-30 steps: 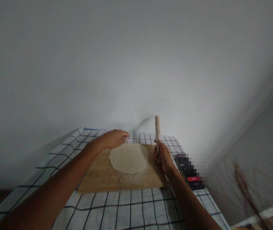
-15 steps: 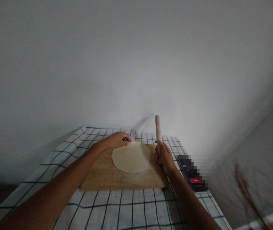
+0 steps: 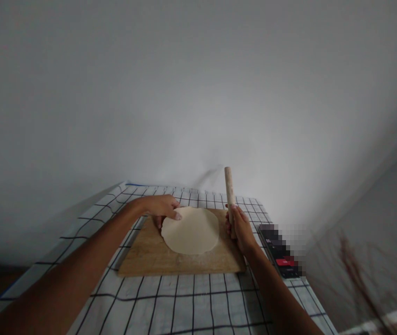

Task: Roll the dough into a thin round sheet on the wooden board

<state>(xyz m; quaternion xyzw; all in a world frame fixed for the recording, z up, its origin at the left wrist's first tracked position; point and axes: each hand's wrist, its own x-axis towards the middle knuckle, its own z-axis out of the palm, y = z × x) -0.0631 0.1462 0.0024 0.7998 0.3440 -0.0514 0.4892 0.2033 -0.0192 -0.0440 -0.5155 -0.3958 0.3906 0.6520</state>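
Note:
A flat, rounded sheet of dough [image 3: 191, 232] lies on a wooden board [image 3: 181, 267] dusted with a little flour. My left hand [image 3: 162, 207] is at the dough's far left edge, its thumb on top and its other fingers curled by the rim, partly hidden. Wrapped in my right hand [image 3: 241, 228] is a thin wooden rolling pin [image 3: 229, 184], held nearly upright over the board's right side, apart from the dough.
A white tablecloth with dark grid lines [image 3: 163, 298] covers the table. To the right of the board lies a dark phone [image 3: 277, 249], partly pixelated. A pale wall [image 3: 184, 116] rises behind the table; blurred thin twigs [image 3: 355, 270] stand at lower right.
My left hand has moved left along the dough's far edge, and its thumb now rests on the dough. My right hand and the rolling pin have barely moved.

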